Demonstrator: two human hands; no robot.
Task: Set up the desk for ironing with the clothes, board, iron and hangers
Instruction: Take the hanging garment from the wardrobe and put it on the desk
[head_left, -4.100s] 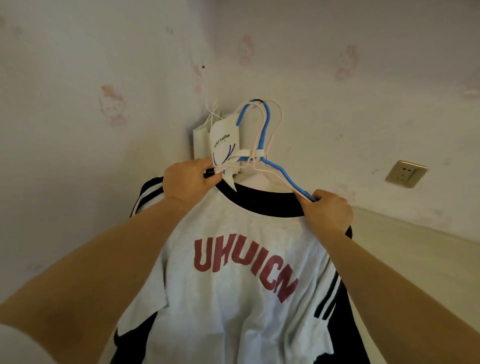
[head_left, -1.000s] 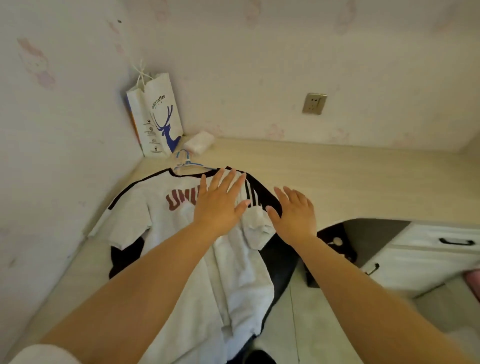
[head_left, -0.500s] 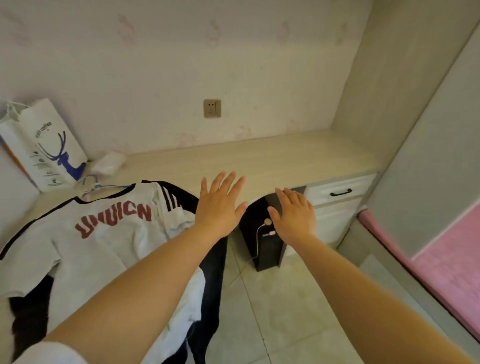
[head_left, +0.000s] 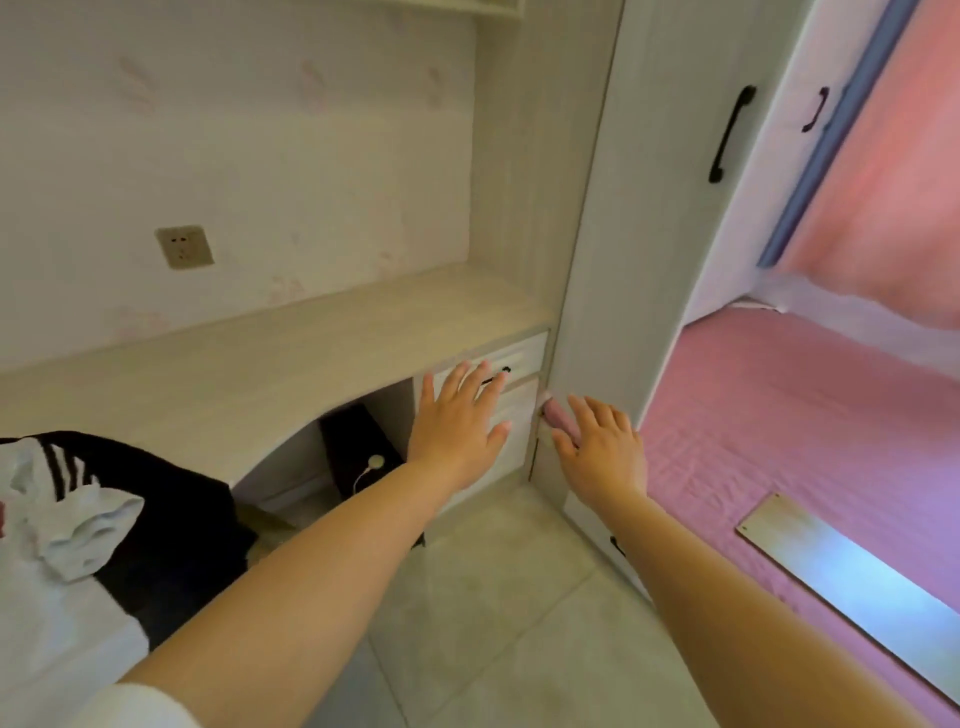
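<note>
Turning rightward, hands (head_left: 457, 421) leave shirt (head_left: 67, 519) behind.

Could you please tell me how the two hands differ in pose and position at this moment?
The left hand is higher in the picture, in front of the desk drawers, fingers spread wide. The right hand is lower, in front of the wardrobe's edge, fingers closer together. Both are open, palms down, holding nothing.

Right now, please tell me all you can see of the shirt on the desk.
The shirt is white, soft-looking fabric with black side panels and thin black stripes near one sleeve. It lies crumpled at the left end of the pale wooden desk, with black fabric hanging over the front edge. Only part is in frame. Neither hand touches it.
</note>
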